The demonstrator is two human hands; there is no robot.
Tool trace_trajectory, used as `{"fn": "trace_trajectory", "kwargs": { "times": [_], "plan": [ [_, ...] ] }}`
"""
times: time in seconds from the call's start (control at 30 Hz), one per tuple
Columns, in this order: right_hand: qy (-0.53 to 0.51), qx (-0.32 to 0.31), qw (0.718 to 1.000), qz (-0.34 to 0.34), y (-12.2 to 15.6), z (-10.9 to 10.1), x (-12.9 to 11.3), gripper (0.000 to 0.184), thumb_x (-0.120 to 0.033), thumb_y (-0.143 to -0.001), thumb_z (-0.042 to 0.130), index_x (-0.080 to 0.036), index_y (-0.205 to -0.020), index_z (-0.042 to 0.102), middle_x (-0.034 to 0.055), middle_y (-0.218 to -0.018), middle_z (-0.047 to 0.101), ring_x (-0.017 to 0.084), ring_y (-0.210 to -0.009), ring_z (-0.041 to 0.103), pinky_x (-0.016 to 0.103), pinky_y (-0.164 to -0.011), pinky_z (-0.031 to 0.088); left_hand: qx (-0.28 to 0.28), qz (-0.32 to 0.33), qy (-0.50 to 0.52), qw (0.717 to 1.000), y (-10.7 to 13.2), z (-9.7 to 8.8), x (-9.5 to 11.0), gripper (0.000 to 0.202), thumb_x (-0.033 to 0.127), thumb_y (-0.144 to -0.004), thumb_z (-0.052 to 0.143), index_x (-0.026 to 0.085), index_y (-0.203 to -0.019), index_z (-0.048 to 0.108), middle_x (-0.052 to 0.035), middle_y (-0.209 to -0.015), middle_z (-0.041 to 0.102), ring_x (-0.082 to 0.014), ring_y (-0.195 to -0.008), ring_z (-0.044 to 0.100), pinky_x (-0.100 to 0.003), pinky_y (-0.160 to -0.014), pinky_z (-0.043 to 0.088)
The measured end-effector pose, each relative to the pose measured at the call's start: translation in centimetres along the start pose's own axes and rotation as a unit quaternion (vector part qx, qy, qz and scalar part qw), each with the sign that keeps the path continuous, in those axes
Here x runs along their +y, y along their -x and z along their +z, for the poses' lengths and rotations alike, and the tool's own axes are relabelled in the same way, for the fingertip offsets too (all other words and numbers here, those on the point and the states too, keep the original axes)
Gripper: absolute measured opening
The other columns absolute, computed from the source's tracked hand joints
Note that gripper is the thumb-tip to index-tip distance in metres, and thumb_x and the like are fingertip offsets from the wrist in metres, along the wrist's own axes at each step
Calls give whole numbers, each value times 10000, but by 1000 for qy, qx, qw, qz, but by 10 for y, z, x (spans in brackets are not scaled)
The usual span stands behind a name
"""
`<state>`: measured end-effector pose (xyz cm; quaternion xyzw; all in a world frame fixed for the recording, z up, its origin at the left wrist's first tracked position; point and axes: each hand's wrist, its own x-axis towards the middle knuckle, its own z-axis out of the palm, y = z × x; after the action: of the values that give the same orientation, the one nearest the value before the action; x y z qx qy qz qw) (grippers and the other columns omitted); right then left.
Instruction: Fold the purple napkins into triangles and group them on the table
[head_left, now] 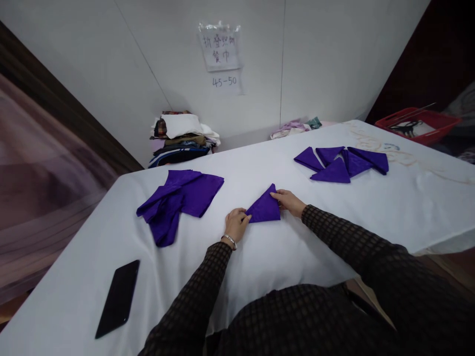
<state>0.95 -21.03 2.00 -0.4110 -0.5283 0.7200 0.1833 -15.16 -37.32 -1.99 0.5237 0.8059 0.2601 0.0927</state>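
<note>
Between my hands is a purple napkin [265, 206], folded into a triangle and lying on or just above the white tablecloth. My left hand [236, 222], with a bracelet at the wrist, pinches its left corner between thumb and fingers. At its right side my right hand [288, 200] grips the edge, thumb on top and fingers partly hidden behind the cloth. Loose, unfolded purple napkins [178, 198] lie in a heap to the left. Several triangle-folded purple napkins [334, 170] lie overlapping at the back right.
A black tablet or phone [118, 298] lies at the front left of the table [297, 267]. Stacked clothes [181, 138] and a lilac cloth bundle [291, 128] sit by the wall. A red basket [421, 123] stands at the far right. Handwritten paper signs [221, 52] hang on the wall.
</note>
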Motion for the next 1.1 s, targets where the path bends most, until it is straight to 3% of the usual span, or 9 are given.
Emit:
{"fn": "trace_trajectory", "kwargs": {
  "times": [0.37,0.7,0.83,1.0,1.1],
  "plan": [
    [36,37,998,-24,-20,-1,-6,243,-355,-744,690,-166,-717,539,-6,-600,570,111,-527,534,230,-473,464,-7,1,16,1000,2,-4,4,247,338,-851,507,226,-702,669,-24,-1116,622,-206,-1106,521,-446,-1007,331],
    [73,-5,997,-26,-30,-10,-15,207,-297,-705,705,-158,-645,564,-9,-626,589,95,-584,528,205,-531,426,7,7,36,999,3,0,1,231,326,-850,521,223,-697,660,-27,-1115,624,-211,-1101,521,-447,-1002,317],
    [96,-8,995,-30,-36,-14,-16,175,-281,-682,716,-154,-642,603,-29,-582,560,73,-534,470,183,-463,336,31,14,52,998,2,5,-4,238,322,-842,538,223,-660,655,-26,-1086,636,-214,-1085,535,-454,-993,323],
    [101,7,994,-36,-42,-17,-14,71,-203,-712,672,-156,-752,636,-26,-597,571,71,-518,482,175,-437,321,81,33,97,991,1,10,-11,219,323,-786,613,204,-604,633,-38,-987,651,-195,-961,582,-403,-910,418],
    [104,36,993,-44,-48,-19,-13,132,-154,-704,667,-154,-826,617,-27,-583,563,78,-504,490,178,-421,320,103,43,121,986,1,12,-14,201,325,-751,645,198,-597,625,-42,-923,645,-190,-911,583,-384,-866,454]
  ]
}}
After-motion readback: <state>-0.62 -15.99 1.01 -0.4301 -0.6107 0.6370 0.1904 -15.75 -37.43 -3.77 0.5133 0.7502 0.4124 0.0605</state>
